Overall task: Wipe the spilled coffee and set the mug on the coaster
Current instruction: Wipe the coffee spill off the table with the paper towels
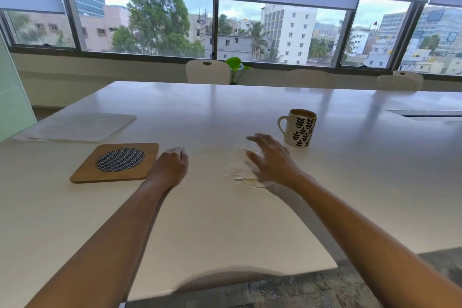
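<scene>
Text on mug (300, 128): none, only a black leaf pattern.
Text on coaster (115, 162): none legible.
Signs elsewhere: none readable.

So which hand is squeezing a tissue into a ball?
The left hand, beside the wooden coaster, is curled into a fist around a white wad. The right hand lies open and flat on the tissue near the mug.
</scene>
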Demonstrator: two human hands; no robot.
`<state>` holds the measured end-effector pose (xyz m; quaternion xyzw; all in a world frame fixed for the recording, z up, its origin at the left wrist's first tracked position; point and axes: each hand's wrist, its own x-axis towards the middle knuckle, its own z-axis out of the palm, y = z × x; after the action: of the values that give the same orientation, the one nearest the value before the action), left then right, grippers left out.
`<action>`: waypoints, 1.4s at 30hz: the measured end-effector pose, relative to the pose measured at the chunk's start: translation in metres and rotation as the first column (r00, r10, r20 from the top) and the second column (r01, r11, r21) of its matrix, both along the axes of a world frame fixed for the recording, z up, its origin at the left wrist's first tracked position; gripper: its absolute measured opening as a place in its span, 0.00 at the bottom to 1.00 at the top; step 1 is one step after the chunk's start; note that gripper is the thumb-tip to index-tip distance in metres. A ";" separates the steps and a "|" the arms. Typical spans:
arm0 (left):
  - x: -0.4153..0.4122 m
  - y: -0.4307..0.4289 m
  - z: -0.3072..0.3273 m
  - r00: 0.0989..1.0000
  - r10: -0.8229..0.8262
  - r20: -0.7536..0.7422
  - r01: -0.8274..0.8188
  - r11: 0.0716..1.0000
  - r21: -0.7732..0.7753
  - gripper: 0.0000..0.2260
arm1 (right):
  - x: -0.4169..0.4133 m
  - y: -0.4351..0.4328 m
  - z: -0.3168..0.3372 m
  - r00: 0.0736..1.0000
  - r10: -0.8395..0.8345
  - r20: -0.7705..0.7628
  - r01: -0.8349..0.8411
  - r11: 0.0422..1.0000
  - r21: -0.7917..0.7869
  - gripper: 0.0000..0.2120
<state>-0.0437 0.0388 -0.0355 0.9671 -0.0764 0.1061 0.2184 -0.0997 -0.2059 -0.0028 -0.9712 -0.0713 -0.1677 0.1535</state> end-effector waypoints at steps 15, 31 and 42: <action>0.004 0.002 0.000 0.999 -0.048 0.004 0.048 0.999 0.003 0.19 | -0.062 0.019 -0.031 0.825 0.398 -0.400 -0.502 0.841 -0.199 0.22; 0.007 0.002 0.003 0.998 -0.021 -0.063 0.016 0.996 -0.091 0.25 | 0.049 0.110 -0.030 0.892 0.199 -0.405 -0.275 0.952 -0.137 0.25; 0.002 0.001 0.002 0.998 -0.057 -0.006 0.056 0.992 -0.111 0.23 | 0.096 0.112 -0.023 0.907 0.117 -0.404 -0.181 0.976 -0.124 0.25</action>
<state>-0.0420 0.0398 -0.0335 0.9514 -0.0966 0.0995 0.2751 -0.0040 -0.0936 -0.0257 -0.9858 -0.1263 0.0497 0.0993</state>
